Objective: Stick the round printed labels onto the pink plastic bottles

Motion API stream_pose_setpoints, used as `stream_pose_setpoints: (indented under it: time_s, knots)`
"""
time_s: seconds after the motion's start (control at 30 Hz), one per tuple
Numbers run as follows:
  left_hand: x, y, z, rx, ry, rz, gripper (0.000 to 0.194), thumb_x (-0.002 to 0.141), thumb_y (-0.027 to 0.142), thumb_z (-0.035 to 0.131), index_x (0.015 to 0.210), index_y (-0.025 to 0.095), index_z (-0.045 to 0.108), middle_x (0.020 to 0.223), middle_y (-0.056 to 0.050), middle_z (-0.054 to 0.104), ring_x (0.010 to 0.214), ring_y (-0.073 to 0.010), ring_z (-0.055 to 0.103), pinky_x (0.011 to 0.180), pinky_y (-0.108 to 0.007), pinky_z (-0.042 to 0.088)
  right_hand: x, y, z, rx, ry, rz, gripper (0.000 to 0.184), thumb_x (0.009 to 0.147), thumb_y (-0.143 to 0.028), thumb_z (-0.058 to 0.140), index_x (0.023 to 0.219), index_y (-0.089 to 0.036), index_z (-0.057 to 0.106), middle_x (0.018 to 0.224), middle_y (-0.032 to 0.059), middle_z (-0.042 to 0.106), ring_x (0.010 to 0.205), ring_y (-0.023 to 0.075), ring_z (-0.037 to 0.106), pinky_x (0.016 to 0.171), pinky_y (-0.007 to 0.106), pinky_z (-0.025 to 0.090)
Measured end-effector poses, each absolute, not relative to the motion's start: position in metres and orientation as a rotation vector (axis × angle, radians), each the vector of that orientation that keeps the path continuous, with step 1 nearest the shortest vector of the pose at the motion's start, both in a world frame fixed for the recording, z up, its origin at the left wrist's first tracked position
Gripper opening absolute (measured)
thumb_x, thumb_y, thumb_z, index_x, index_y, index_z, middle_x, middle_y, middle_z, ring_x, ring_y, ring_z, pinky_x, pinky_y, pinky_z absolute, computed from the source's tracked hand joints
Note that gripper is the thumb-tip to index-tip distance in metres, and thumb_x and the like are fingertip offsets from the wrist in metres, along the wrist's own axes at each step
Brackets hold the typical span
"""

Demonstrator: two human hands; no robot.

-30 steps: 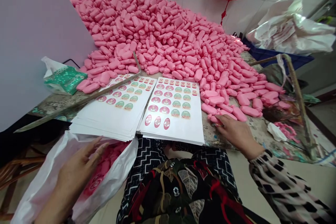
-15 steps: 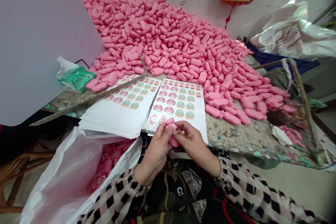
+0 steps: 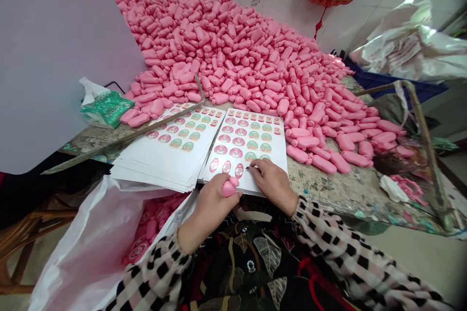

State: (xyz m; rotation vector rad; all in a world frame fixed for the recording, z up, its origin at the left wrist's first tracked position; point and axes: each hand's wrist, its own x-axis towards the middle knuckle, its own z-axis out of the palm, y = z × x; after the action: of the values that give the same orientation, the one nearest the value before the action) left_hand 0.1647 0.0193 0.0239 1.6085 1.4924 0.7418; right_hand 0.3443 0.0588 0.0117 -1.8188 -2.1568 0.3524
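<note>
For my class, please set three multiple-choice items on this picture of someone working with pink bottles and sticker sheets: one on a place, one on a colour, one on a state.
1. Where does the right hand rest?
A. on the sticker sheet
B. inside the white plastic bag
C. on the green packet

2. What colour is the small bottle in the left hand?
A. blue
B. pink
C. yellow

3. What is the state of the left hand?
A. flat and open on the table
B. out of view
C. closed around the small bottle

Answers: 1 A, the right fingertips press on the sheet's near edge beside the round stickers. 2 B, it matches the pile of pink bottles behind. 3 C, the fingers wrap the bottle, only its end showing.
</note>
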Motion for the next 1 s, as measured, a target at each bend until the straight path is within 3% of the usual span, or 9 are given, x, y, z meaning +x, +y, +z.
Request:
stream_pose_setpoints:
  time_s: [0.07, 0.13, 0.2, 0.37, 0.53, 1.0]
  knots:
    - [0.169, 0.018, 0.023, 1.902, 1.500, 0.644, 0.025, 0.075, 0.022, 0.054, 0.100, 0.019, 0.059, 0.111, -0.006, 0.059, 0.103, -0.0207, 0.055, 0.090, -0.035, 0.043, 0.339, 0.059, 0.011, -1.874, -2.174, 0.269, 0.024, 0.093, -0.034, 0.036, 0.097, -0.024, 0.057, 0.090, 0.0021, 0.059, 0.078, 0.0149, 0.056, 0.062, 0.026, 0.032]
    - [0.172, 0.016, 0.018, 2.046, 1.477, 0.564, 0.044, 0.075, 0.017, 0.049, 0.118, 0.020, 0.052, 0.135, -0.008, 0.045, 0.121, -0.0211, 0.045, 0.098, -0.035, 0.038, 0.336, 0.059, 0.010, -1.899, -2.199, 0.204, 0.024, 0.093, -0.034, 0.034, 0.095, -0.023, 0.056, 0.089, 0.0020, 0.058, 0.075, 0.0147, 0.056, 0.059, 0.027, 0.030]
    - [0.175, 0.015, 0.012, 2.105, 1.490, 0.468, 0.055, 0.074, 0.015, 0.048, 0.129, 0.020, 0.045, 0.145, -0.008, 0.032, 0.128, -0.0220, 0.039, 0.100, -0.036, 0.038, 0.335, 0.060, 0.010, -1.901, -2.225, 0.152, 0.024, 0.094, -0.034, 0.033, 0.094, -0.023, 0.055, 0.089, 0.0019, 0.058, 0.073, 0.0146, 0.055, 0.057, 0.027, 0.028]
    - [0.175, 0.013, -0.003, 2.159, 1.526, 0.285, 0.064, 0.073, 0.014, 0.050, 0.135, 0.027, 0.039, 0.152, -0.007, 0.015, 0.120, -0.0271, 0.048, 0.094, -0.039, 0.044, 0.336, 0.065, 0.011, -1.894, -2.269, 0.084, 0.025, 0.094, -0.035, 0.033, 0.092, -0.023, 0.055, 0.088, 0.0018, 0.057, 0.074, 0.0150, 0.055, 0.057, 0.027, 0.029]
    - [0.176, 0.010, -0.009, 2.220, 1.527, 0.268, 0.069, 0.074, 0.012, 0.053, 0.137, 0.033, 0.035, 0.153, -0.005, 0.001, 0.122, -0.0273, 0.045, 0.090, -0.036, 0.046, 0.337, 0.069, 0.011, -1.830, -2.306, 0.063, 0.026, 0.093, -0.036, 0.035, 0.089, -0.022, 0.057, 0.088, 0.0025, 0.058, 0.084, 0.0164, 0.055, 0.064, 0.027, 0.033]
    - [0.175, 0.007, -0.016, 2.383, 1.575, 0.206, 0.068, 0.081, 0.011, 0.048, 0.140, 0.035, 0.026, 0.153, -0.009, 0.003, 0.107, -0.0228, 0.057, 0.083, -0.033, 0.048, 0.336, 0.071, 0.017, -1.863, -2.362, 0.147, 0.023, 0.093, -0.033, 0.038, 0.092, -0.022, 0.058, 0.091, 0.0030, 0.059, 0.083, 0.0159, 0.056, 0.062, 0.027, 0.033]
